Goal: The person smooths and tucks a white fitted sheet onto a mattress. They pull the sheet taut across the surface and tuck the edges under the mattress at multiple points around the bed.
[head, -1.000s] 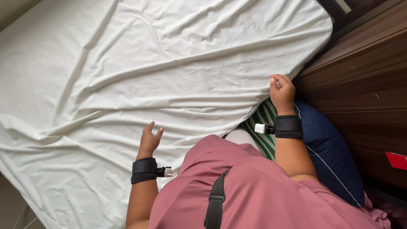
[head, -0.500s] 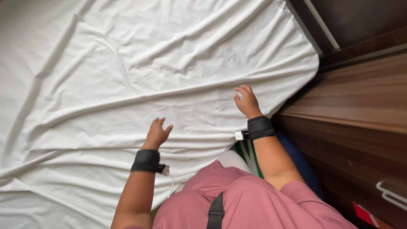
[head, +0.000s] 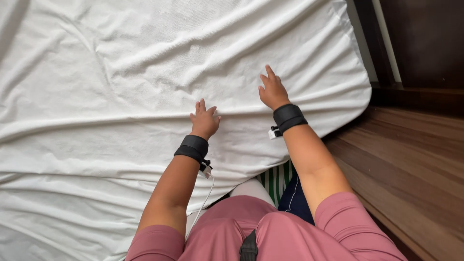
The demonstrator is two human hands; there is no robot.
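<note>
A wrinkled white bed sheet covers the mattress and fills most of the view. My left hand lies flat on the sheet near a long crease, fingers apart, holding nothing. My right hand rests palm down on the sheet a little further up and to the right, fingers spread, also holding nothing. Both wrists wear black bands, each with a small white clip. The sheet's corner hangs over the mattress edge to the right of my right hand.
A brown wooden surface runs along the right side of the bed. A dark wall panel stands at the upper right. Green-striped cloth and dark blue cloth show below the sheet edge, by my pink shirt.
My right hand let go of the sheet's edge and moved up and left onto the sheet, now flat. My left hand slid forward onto the crease. The view tilted further over the bed.
</note>
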